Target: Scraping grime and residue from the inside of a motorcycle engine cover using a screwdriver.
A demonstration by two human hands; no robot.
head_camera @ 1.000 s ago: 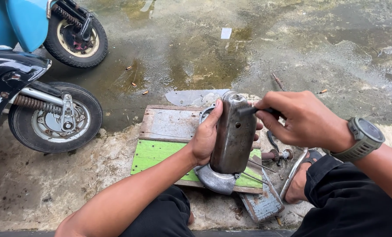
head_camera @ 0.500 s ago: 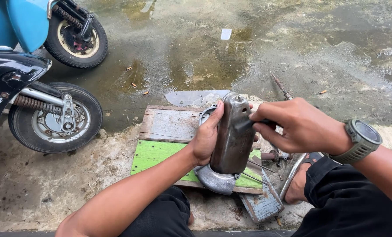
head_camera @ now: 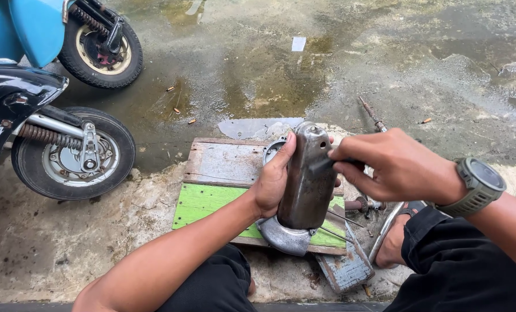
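Observation:
My left hand (head_camera: 274, 180) grips the left side of a dull brown metal engine cover (head_camera: 307, 179), holding it upright on a wooden board (head_camera: 223, 173) painted partly green. Its rounded silver base (head_camera: 284, 236) rests at the board's near edge. My right hand (head_camera: 394, 164), with a grey-green watch on the wrist, pinches a small dark tool (head_camera: 321, 164) whose tip presses against the cover's upper right side. The tool's working end is too small to make out.
A black scooter's wheel (head_camera: 73, 153) and a blue scooter's wheel (head_camera: 100, 47) stand at the left. A long rusty screwdriver (head_camera: 372, 114) lies on wet concrete behind my right hand. Metal rods and a chrome tube (head_camera: 385, 231) lie by my sandalled foot (head_camera: 394, 242).
My right hand has shifted slightly left and lower along the cover's top edge, bringing the tool's tip onto the metal. My left hand keeps the same hold.

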